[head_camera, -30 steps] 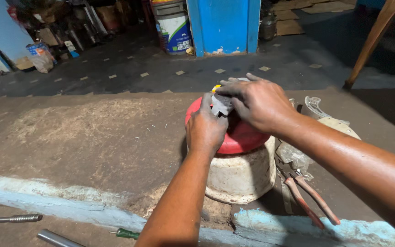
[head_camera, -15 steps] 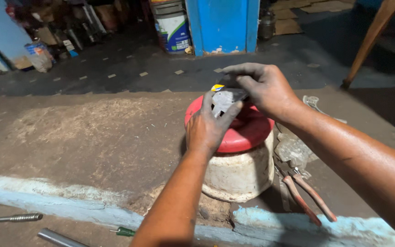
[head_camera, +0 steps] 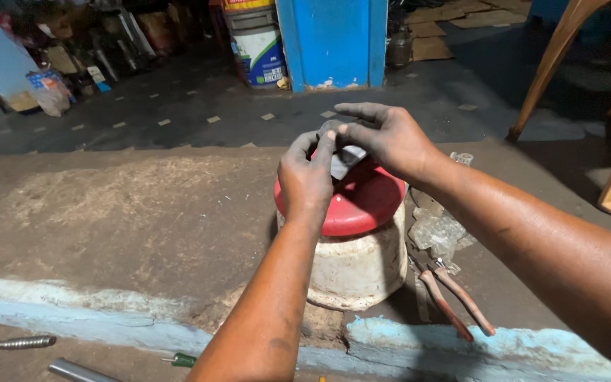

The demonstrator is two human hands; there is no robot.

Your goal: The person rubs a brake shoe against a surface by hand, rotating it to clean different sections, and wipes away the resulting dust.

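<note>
Nearest, at seven o'clock, a metal rod [head_camera: 10, 344] and a pipe end [head_camera: 79, 369] are cut off by the frame; red-handled pliers [head_camera: 454, 301] lie at four o'clock, handles toward the viewer. At centre, the left hand [head_camera: 307, 180] and right hand [head_camera: 383, 138] pinch a small grey piece [head_camera: 343, 164] in a closed grip above a red-topped white drum [head_camera: 362, 244]. Its shape and long axis are hidden by fingers. Farther, at twelve o'clock, a white bucket [head_camera: 257, 49] with a blue label stands beside a blue panel [head_camera: 334, 42].

Both arms reach forward, the left hand [head_camera: 307, 180] and the right hand [head_camera: 385, 139] meet with fingers pinched together.
</note>
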